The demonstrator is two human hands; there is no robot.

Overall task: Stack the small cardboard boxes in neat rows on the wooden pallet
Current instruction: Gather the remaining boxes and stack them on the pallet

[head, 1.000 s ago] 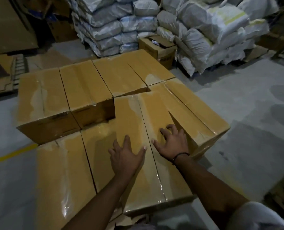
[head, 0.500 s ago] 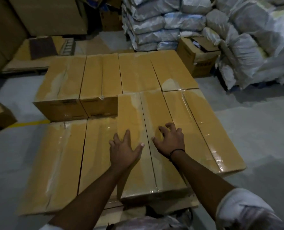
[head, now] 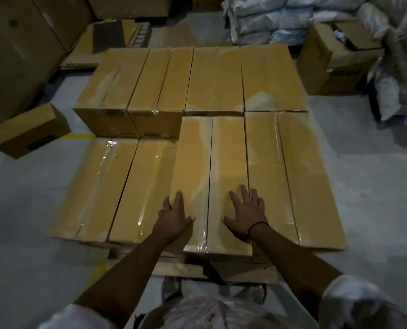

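**Seating a box in the near row.** The cardboard box (head: 228,157) in hand lies flat in the upper layer, at the middle of the near row, with its long axis running away from the person. Its far end meets the far row of boxes (head: 214,79) and its right flank touches the neighbouring box (head: 300,176). To its left the upper layer is unfilled, and the lower-layer boxes (head: 148,186) show their taped tops one level down.

The left hand (head: 175,216) rests palm-down near the box's near left corner, fingers reaching the left top edge. Whether the fingertips hook over that edge cannot be told. The right hand (head: 245,213), a dark band (head: 257,226) at its wrist, lies flat with fingers spread beside the right top edge. Neither hand grasps anything; both are released and rest on the lid.

The wooden pallet (head: 233,273) shows only as a plank at the near edge, beneath the stack.

**Judgement.** The step appears to be the final squaring of this box.
- To do it well, push forward and slightly rightward with the palms until no gap is left at the far end or along the right seam.
- The near face should come level with that of the right neighbour.
- The glossy tape may let the palms slip, so press downward as well.

**Surroundings.** A loose box (head: 29,129) lies on the concrete floor (head: 376,186) to the left. An open carton (head: 335,67) and white sacks (head: 269,20) stand beyond.
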